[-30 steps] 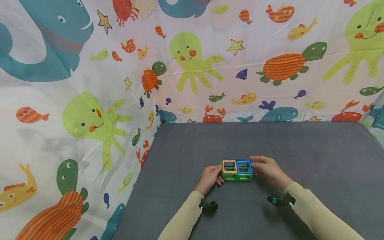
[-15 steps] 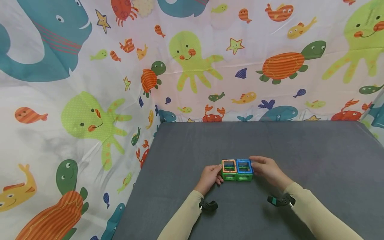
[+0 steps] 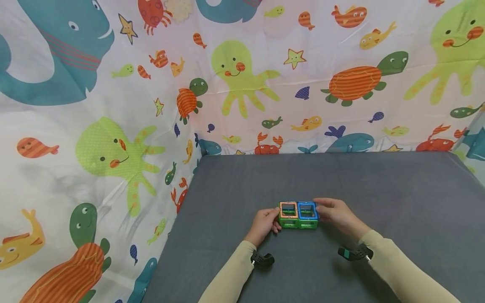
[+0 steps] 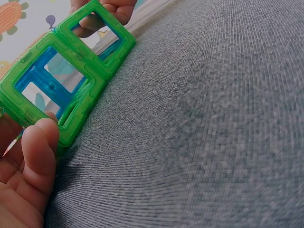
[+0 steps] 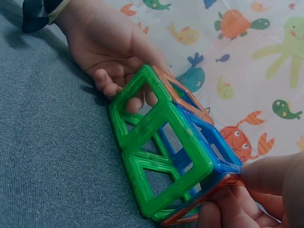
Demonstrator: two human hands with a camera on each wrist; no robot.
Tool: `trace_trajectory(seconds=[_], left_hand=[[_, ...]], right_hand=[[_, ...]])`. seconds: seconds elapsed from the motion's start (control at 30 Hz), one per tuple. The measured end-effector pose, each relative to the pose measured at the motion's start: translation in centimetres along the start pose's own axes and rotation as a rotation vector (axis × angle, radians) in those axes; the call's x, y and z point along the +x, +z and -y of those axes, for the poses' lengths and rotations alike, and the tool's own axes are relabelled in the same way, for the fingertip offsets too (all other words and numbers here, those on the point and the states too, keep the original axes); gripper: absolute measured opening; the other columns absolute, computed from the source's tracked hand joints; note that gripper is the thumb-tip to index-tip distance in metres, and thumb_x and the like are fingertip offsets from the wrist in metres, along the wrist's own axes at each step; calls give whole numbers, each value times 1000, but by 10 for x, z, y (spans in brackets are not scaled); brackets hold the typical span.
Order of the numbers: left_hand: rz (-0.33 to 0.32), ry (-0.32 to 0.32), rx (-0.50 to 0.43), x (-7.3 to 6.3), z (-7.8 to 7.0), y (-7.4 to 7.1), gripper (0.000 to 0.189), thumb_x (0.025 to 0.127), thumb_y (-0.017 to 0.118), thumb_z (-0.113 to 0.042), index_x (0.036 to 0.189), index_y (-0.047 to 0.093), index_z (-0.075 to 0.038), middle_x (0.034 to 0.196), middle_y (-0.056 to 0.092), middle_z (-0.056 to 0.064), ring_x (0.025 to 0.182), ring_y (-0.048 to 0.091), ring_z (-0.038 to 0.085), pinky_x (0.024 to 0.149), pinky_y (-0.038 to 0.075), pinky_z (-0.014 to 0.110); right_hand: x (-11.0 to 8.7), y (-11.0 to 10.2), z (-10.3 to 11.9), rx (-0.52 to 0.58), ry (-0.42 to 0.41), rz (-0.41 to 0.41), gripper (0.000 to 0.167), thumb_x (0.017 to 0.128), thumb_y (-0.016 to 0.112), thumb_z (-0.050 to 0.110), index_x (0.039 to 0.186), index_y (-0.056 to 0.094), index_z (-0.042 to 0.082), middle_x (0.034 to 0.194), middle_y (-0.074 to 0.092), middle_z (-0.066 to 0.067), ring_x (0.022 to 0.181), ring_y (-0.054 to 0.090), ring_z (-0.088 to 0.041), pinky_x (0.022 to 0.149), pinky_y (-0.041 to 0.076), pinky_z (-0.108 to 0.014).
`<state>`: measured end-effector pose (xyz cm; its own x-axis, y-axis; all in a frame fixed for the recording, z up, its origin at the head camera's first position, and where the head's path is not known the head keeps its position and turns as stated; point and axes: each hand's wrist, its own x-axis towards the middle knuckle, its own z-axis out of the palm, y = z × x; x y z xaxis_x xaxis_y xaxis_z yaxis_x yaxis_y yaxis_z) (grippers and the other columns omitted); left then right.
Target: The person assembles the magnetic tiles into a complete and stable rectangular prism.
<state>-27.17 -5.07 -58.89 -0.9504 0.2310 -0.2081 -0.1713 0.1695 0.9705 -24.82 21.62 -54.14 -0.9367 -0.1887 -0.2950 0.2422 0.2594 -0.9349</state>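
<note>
A box of magnetic tiles (image 3: 298, 223) sits on the grey surface, built as two joined cubes. An orange tile (image 3: 289, 216) forms the left top and a blue tile (image 3: 307, 218) the right top. Green tiles (image 4: 97, 69) make the front side. My left hand (image 3: 263, 225) holds the left end, thumb at the upper edge and fingers curled low. At the opposite end my right hand (image 3: 339, 214) grips the box. In the right wrist view its thumb (image 5: 266, 173) presses the blue corner, with fingers curled against a red tile (image 5: 199, 200).
The grey cloth-covered table (image 3: 242, 181) extends around both hands. A white sheet (image 3: 257, 29) printed with sea animals hangs behind it and along the left side. Black straps (image 3: 356, 252) with cameras sit on both wrists.
The head view has shifted very slightly. Both hands keep their hold at the two ends of the tile box, which stays in place.
</note>
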Motion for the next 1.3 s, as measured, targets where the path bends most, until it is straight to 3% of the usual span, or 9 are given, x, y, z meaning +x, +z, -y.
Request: trace_trajectory(seconds=[0.67,0.9,1.03,1.3], left_hand=[[13,18,15,-2,3,1,46,104,56,-41,87,77,-3,58,63,0,47,56,9,50,51,25],[4,29,15,-3,1,2,47,104,56,-40,86,75,-1,58,63,0,46,55,9,50,50,24],[4,31,14,-3,0,2,48,104,56,-40,84,75,-1,57,63,-2,46,55,9,50,50,25],[-5,24,19,-1,-1,1,47,103,57,-41,82,74,-2,57,63,0,46,56,9,50,50,24]], right_hand=[[-1,5,-8,4,28,-31,58,103,59,20,150,41,-9,142,56,-31,103,68,-12,88,60,-33],[-3,8,-5,-12,36,-69,58,102,60,20,151,41,-6,131,65,-27,100,68,-11,88,60,-35],[-4,7,-6,-15,0,-49,65,99,66,21,153,39,-3,132,64,-27,100,67,-9,84,60,-33],[-6,3,-15,38,-166,77,85,89,75,4,157,25,-8,133,57,-36,99,66,-2,81,58,-21]])
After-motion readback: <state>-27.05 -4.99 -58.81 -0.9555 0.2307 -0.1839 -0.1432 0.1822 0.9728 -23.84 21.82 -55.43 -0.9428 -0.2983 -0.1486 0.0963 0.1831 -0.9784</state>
